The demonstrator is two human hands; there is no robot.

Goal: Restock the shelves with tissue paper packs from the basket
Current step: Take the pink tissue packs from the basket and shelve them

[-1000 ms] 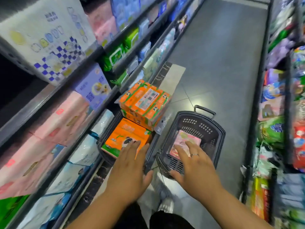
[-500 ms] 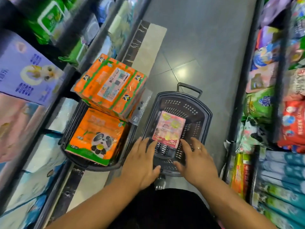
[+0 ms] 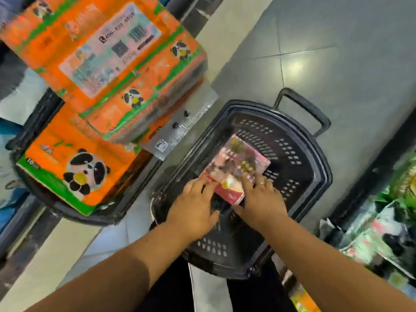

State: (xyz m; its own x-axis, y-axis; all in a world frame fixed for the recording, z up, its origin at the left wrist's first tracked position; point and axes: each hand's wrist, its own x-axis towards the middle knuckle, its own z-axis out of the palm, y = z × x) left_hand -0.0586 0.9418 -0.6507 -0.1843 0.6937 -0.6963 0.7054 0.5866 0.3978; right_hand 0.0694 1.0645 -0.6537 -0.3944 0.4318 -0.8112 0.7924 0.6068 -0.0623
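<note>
1. The left hand (image 3: 193,203) reaches into the basket (image 3: 324,176) with fingers nearly straight and spread; its fingertips touch the pink pack (image 3: 238,161) at the pack's 8 o'clock corner, and the thumb sticks out clear of it.
2. The right hand (image 3: 262,199), with a ring (image 3: 262,183) on one finger, lays its fingers flat on the pack's near end at 5 o'clock. Its thumb stretches along the near edge; I cannot tell whether it pinches or only rests there.
3. The pink pack lies flat on the basket floor, about the middle, tilted with its long side running from 7 to 1 o'clock. It is blurred, so I cannot read the print.
4. The basket is dark and slotted, with its handle (image 3: 301,109) at 1 o'clock.
5. At the basket's 9 o'clock, just beside it, stands a second basket (image 3: 42,109) holding an orange panda pack (image 3: 74,170), with an orange bundle (image 3: 108,55) stacked above towards 11 o'clock.
6. Shelf goods (image 3: 394,221) blur past at 4 o'clock.
</note>
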